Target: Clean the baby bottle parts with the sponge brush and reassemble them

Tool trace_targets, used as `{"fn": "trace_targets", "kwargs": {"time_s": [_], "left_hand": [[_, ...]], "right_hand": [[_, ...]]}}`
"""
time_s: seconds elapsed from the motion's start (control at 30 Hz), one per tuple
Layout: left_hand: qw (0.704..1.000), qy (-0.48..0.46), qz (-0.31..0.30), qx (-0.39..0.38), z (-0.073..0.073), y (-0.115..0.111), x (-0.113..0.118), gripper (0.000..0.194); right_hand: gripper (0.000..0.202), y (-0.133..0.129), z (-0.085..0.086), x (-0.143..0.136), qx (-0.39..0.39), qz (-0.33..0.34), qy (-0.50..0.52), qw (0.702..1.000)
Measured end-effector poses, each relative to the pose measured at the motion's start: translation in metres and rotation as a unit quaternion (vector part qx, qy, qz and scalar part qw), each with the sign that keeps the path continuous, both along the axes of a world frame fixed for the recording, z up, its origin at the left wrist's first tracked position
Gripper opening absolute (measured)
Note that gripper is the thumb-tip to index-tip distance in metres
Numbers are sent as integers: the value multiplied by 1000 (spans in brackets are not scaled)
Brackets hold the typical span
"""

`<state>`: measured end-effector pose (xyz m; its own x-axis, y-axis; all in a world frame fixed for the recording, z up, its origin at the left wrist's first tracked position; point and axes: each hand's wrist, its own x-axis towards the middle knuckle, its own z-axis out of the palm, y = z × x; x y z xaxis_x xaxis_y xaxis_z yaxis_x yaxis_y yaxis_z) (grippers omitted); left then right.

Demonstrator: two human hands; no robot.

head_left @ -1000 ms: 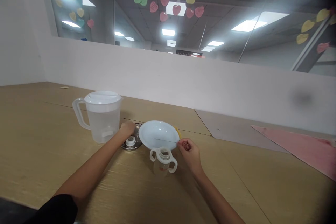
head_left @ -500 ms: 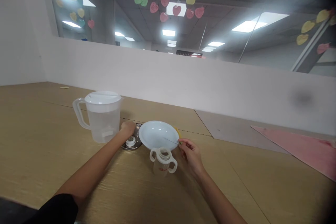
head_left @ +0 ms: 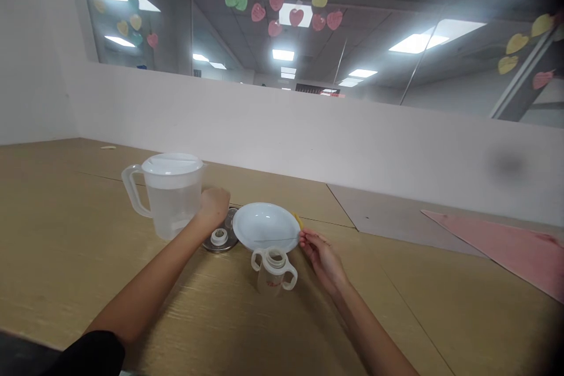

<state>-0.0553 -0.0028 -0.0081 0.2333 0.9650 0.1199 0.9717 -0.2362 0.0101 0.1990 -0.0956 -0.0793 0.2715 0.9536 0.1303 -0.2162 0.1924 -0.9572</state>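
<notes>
A white bowl [head_left: 264, 222] stands on the table in front of me. At its right rim my right hand [head_left: 321, 255] is closed on a thin stick that reaches over the bowl. Something yellow [head_left: 298, 221] shows just beyond those fingertips. A clear cup [head_left: 274, 270] with two handles stands open in front of the bowl. My left hand [head_left: 214, 205] is between the pitcher [head_left: 174, 200] and the bowl, above a round metal tray [head_left: 229, 242]. Its fingers are hidden from view. On the tray lies a white ring-shaped cap [head_left: 219, 237].
A white wall [head_left: 264, 129] runs behind the wooden table [head_left: 211, 329]. On the right lie a grey sheet [head_left: 396, 220] and a pink sheet [head_left: 506, 247]. A small pale piece [head_left: 108, 147] lies at the far left.
My left hand has risen slightly and moved away from me over the tray's far side. The stick in my right hand now lies more level across the bowl.
</notes>
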Motion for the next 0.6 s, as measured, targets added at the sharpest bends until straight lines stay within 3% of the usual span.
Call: {"fn": "trace_targets", "kwargs": {"time_s": [0.13,0.3,0.43,0.6], "left_hand": [[998,28,28,56,27,-30,0,32],[992,43,-19,118,47,-54,1,27],[985,-32,-134,101,44,-51,12,24],[965,-116,-217,90,21,-33,33,24]], "right_hand": [[24,1,2,0,9,0,49,999],[43,-2,4,-3,21,-28,34,999],[51,-5,2,-7,61,-74,-83,992],[49,-12,4,-13,133,-109,-207,963]]}}
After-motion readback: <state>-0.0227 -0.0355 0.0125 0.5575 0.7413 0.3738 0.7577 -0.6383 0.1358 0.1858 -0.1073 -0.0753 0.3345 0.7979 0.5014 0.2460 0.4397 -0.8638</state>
